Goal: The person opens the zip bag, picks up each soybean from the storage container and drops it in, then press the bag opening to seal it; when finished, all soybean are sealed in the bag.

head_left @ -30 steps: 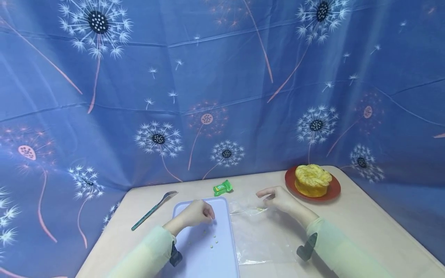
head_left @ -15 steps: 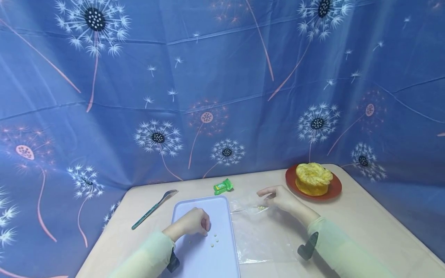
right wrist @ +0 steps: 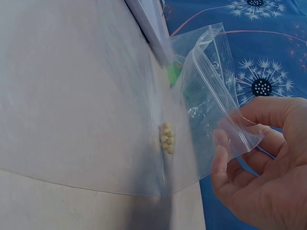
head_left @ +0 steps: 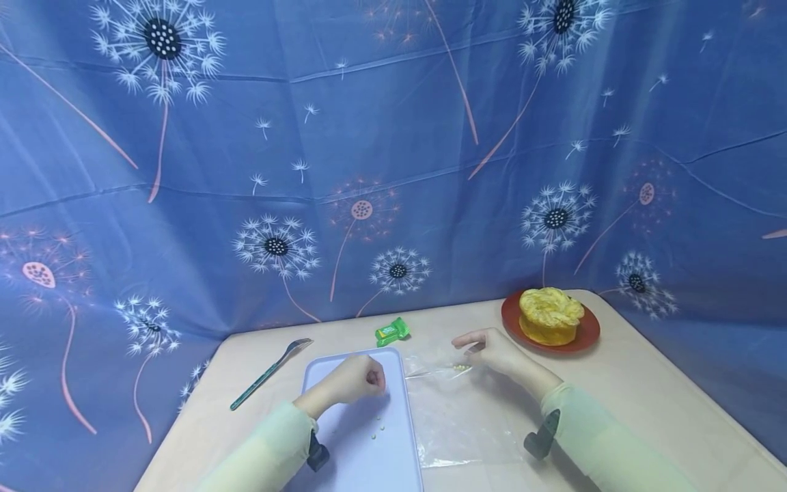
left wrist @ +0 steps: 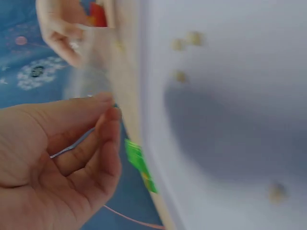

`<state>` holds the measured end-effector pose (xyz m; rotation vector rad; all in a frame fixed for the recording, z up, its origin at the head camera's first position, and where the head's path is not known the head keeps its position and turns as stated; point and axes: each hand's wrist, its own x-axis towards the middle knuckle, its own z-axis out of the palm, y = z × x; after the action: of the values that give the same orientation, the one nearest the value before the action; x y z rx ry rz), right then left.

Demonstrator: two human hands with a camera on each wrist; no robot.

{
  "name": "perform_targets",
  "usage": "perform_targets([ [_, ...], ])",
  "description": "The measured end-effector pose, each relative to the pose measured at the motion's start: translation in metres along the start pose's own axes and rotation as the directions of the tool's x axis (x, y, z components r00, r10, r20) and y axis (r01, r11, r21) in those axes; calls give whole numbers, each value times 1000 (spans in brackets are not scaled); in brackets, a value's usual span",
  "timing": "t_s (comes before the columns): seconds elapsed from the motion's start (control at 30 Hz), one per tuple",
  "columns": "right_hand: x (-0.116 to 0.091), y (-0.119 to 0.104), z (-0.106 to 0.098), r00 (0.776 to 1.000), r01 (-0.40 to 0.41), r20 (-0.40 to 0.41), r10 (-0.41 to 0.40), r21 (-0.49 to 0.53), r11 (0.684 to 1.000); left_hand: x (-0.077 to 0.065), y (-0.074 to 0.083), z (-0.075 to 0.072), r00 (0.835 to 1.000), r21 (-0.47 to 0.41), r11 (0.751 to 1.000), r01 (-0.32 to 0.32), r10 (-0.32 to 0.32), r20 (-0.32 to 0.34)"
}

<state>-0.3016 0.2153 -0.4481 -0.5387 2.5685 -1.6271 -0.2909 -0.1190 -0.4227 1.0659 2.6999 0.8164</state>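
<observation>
My left hand (head_left: 352,379) is above the pale lavender tray (head_left: 375,468), thumb and index fingertip pinched together. A soybean seems to be between them, though the fingertips (left wrist: 106,104) hide it. Several pale soybeans (left wrist: 180,75) lie scattered on the tray. To its right a clear zip bag (head_left: 461,427) is spread on the table. My right hand (head_left: 496,353) pinches the bag's zip edge and lifts its mouth, which gapes toward the tray. Inside the bag, several soybeans (right wrist: 168,139) sit in a small cluster near the raised end.
A green wrapped snack packet (head_left: 392,332) lies behind the tray. Left of the tray is a fork (head_left: 270,374) with a dark green handle. At the back right, a red plate (head_left: 591,333) carries a round yellow bread (head_left: 550,316). A blue dandelion-print curtain (head_left: 393,137) stands behind the table.
My left hand dipped to the tray, then rose and moved right toward the bag. One soybean from the scattered group is gone from the tray. The right hand and bag stay put.
</observation>
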Motion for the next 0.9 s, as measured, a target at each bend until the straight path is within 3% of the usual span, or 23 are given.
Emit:
perform_targets([
  [0.2, 0, -3, 0, 1000, -2, 4, 2, -26, 1000, 28, 29, -5, 1000, -88, 996, -10, 8, -26],
  [0.47, -3, -6, 0, 1000, 16, 15, -16, -24, 1000, 65, 64, -3, 997, -129, 991, -26, 16, -77],
  [0.7, -3, -5, 0, 999, 31, 22, -31, -4, 1000, 94, 72, 11, 995, -77, 997, 25, -33, -99],
  [0.9, -4, -7, 0, 1000, 19, 21, -19, 10, 1000, 105, 70, 22, 993, -27, 998, 52, -55, -103],
])
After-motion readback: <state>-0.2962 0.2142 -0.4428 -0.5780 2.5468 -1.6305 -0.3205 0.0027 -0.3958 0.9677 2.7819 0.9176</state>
